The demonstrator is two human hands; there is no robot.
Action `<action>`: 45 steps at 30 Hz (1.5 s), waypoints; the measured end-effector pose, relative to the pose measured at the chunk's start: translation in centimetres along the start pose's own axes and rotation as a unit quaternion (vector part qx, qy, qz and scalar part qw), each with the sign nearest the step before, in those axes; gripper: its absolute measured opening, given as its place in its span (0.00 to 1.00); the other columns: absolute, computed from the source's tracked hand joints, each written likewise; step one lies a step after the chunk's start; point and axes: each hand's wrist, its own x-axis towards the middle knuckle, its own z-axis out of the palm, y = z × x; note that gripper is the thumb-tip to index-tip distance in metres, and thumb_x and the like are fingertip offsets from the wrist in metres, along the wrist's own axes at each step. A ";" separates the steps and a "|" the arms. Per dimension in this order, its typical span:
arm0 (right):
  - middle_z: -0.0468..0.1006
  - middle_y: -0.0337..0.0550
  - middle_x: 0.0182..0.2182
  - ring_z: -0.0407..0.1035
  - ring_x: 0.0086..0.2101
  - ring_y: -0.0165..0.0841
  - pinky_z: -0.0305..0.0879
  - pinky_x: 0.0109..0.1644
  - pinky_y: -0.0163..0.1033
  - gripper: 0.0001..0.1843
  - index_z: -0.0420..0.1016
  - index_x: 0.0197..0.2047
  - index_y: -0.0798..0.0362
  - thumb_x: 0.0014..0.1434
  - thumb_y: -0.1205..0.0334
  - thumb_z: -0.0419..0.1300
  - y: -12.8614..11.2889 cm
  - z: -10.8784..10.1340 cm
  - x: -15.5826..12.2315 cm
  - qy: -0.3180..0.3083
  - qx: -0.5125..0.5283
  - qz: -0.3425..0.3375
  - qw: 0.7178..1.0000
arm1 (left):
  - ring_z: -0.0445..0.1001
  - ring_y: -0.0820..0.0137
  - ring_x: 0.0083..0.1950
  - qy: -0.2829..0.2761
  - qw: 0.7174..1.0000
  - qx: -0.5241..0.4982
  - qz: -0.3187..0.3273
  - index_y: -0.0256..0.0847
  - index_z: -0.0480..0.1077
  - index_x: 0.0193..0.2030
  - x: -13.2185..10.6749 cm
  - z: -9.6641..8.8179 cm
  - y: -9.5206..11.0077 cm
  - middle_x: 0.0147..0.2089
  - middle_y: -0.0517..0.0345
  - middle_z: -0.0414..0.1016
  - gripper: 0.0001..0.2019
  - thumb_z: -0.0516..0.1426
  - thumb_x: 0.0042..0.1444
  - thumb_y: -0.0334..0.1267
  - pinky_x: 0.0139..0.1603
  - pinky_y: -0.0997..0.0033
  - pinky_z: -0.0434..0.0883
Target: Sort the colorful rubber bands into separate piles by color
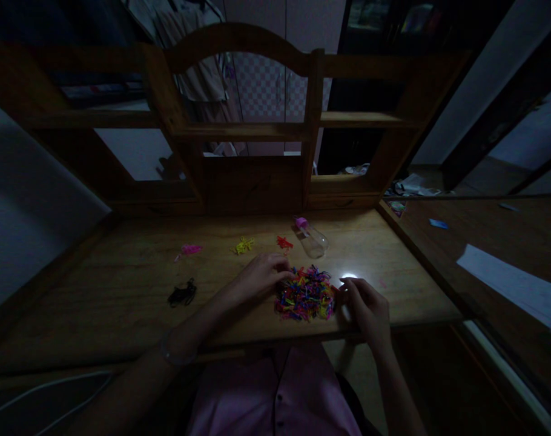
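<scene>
Mixed pile [305, 295]: one heap of small loops in red, yellow, blue, purple, pink and orange, lying on the desk [134, 266] between the fingers of both hands. Left hand [263, 274]: fingers bent, tips at the pile's upper left edge and touching it; whether a loop is pinched, cannot tell. Right hand [370, 307]: fingers curled at the pile's right edge, thumb near the forefinger; any hold on a loop, cannot tell. Red pile [284, 243]: small, just beyond the left fingers. Yellow pile [244, 245]: small, loose, beyond the left fingers and a little to their left. Pink pile [191, 249]: small, farther left of the left fingers, a few strands trailing. Black pile [183, 293]: left of the left fingers, well apart from them, on the near side of the pink pile. Bottle [315, 243]: clear, pink cap [301, 223], lying on its side beyond the mixed pile, ahead of the gap between the two sets of fingers. Bracelet [178, 354]: pale band on the left wrist, behind the left fingers. Paper [507, 281]: white sheet, well to the right of the right fingers, on a side surface [461, 233]. Card [438, 224]: small, blue, on that same surface, beyond the right fingers and to their right. Shelf [239, 131]: wooden, arched top, rising at the desk's far edge, beyond all fingers.
</scene>
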 end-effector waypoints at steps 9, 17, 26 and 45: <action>0.78 0.42 0.29 0.72 0.31 0.35 0.66 0.36 0.37 0.17 0.78 0.41 0.53 0.63 0.50 0.55 -0.1 0.1 0.1 0.005 -0.007 0.000 1.000 | 0.71 0.67 0.40 0.035 0.999 -0.007 0.017 0.39 0.71 0.34 0.2 -0.4 0.9 0.37 0.55 0.73 0.13 0.52 0.62 0.45 0.43 0.68 0.67; 0.78 0.40 0.30 0.72 0.31 0.34 0.65 0.37 0.36 0.15 0.77 0.41 0.52 0.63 0.51 0.55 0.1 0.0 0.0 -0.001 -0.002 -0.003 1.000 | 0.73 0.70 0.35 0.028 0.986 -0.151 -0.060 0.37 0.71 0.33 0.4 0.3 -0.3 0.33 0.56 0.75 0.14 0.57 0.57 0.47 0.38 0.70 0.69; 0.78 0.41 0.30 0.72 0.33 0.35 0.65 0.38 0.36 0.14 0.77 0.41 0.52 0.63 0.52 0.55 -0.2 -0.1 0.0 -0.004 -0.006 -0.003 1.000 | 0.76 0.69 0.37 0.037 0.948 -0.304 -0.084 0.38 0.72 0.44 0.6 -0.1 -0.6 0.35 0.56 0.77 0.18 0.66 0.46 0.39 0.40 0.69 0.71; 0.77 0.40 0.30 0.73 0.33 0.34 0.66 0.38 0.36 0.14 0.77 0.42 0.52 0.63 0.52 0.55 0.3 0.0 0.0 0.001 -0.009 -0.008 1.000 | 0.76 0.69 0.37 0.023 0.940 -0.324 -0.106 0.36 0.77 0.36 0.6 -0.3 -0.7 0.35 0.53 0.79 0.13 0.64 0.50 0.44 0.43 0.68 0.71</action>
